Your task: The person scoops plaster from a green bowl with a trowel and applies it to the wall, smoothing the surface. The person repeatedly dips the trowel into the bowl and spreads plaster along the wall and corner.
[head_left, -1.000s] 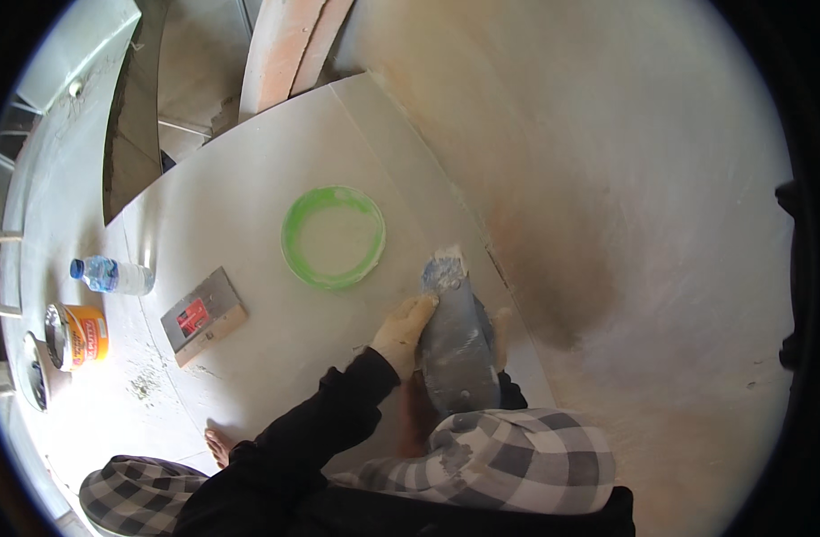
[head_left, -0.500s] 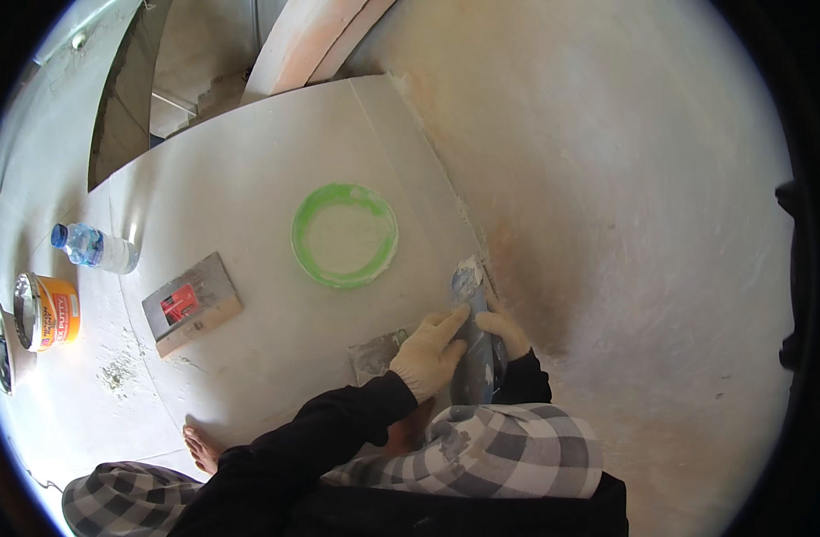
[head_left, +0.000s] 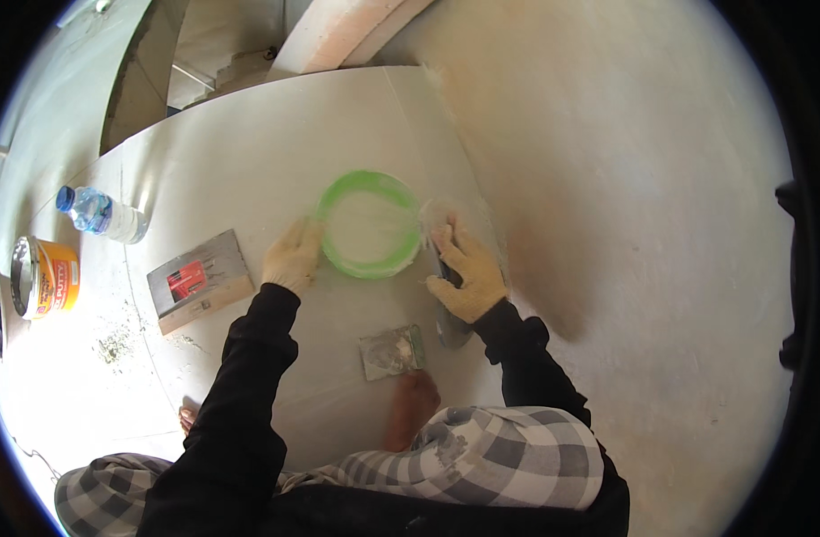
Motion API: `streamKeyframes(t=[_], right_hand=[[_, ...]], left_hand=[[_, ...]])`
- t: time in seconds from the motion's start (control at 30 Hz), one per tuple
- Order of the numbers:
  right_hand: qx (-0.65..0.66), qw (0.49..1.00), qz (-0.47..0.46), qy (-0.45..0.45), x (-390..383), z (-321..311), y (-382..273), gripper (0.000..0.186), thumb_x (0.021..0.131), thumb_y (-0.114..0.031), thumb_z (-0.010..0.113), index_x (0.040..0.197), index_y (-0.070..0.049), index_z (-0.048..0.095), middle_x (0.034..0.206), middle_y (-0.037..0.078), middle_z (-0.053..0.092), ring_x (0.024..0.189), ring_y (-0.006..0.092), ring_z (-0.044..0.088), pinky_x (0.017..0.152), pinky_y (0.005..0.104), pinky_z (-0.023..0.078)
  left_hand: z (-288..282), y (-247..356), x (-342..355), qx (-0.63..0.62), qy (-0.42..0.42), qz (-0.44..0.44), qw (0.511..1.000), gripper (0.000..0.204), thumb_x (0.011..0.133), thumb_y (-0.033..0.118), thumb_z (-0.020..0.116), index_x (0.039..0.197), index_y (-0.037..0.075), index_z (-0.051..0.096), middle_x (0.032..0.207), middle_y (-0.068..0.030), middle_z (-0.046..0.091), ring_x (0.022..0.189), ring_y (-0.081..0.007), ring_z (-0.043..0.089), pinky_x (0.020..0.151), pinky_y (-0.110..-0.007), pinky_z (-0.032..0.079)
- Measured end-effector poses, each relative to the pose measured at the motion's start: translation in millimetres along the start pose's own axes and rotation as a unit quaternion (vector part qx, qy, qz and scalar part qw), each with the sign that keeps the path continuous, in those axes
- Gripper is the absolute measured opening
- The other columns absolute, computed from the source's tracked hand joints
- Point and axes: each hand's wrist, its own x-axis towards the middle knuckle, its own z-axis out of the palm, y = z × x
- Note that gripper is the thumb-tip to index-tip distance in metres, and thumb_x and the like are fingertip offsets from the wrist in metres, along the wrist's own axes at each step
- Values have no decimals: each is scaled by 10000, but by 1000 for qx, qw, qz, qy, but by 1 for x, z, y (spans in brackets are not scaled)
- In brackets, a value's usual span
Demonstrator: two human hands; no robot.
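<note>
A round lid-like dish (head_left: 328, 249) with a bright green rim and pale putty inside lies on the white surface in front of me. My gloved left hand (head_left: 292, 258) is at its left rim, fingers stretched toward the edge and blurred by motion. On the other side, my gloved right hand (head_left: 471, 273) grips a long blue-grey tool (head_left: 452, 324) smeared with putty. Its far end is a pale blur at the dish's right rim, so I cannot make out its exact shape. Closer to me lies a flat grey, putty-smeared square (head_left: 388, 353) with a green edge.
Left of my left hand lies a grey-topped block (head_left: 215, 268) with a red label. Farther left are a water bottle (head_left: 108, 215) with a blue cap and an orange-and-white tub (head_left: 56, 277). My bare foot (head_left: 412, 407) is near the square. A pale wall (head_left: 643, 206) rises on the right.
Both hands were together on the blue-grey tool near the wall. The left has let go and moved left to the dish. The right has carried the tool forward to the dish's right side.
</note>
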Motion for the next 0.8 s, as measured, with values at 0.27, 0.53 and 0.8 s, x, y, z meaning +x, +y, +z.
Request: streamKeyframes(t=[0.27, 0.53, 0.8], right_hand=[[-265, 951, -31, -158, 10, -42, -34, 652, 703, -321, 749, 1308, -150, 577, 1425, 95, 500, 1017, 394, 542, 878, 512, 465], [-350, 933, -36, -75, 8, -18, -26, 682, 707, -277, 738, 1352, -173, 544, 1463, 50, 458, 1046, 367, 534, 867, 512, 461], [-245, 940, 185, -148, -4, -29, 4, 758, 729, -325, 697, 1430, -138, 479, 1468, 118, 454, 1054, 423, 595, 905, 492, 496]], left_hand=[[3, 30, -7, -22, -61, -101, 993, 275, 958, 242, 561, 901, -23, 606, 620, -78, 557, 464, -153, 575, 430, -316, 506], [7, 12, 3, -62, -52, -102, 991, 268, 959, 241, 583, 909, -20, 624, 627, -71, 557, 458, -144, 547, 411, -313, 484], [-35, -20, 11, -143, 75, -42, 986, 345, 1011, 291, 558, 1195, 18, 662, 787, -59, 663, 599, -141, 637, 516, -289, 517]])
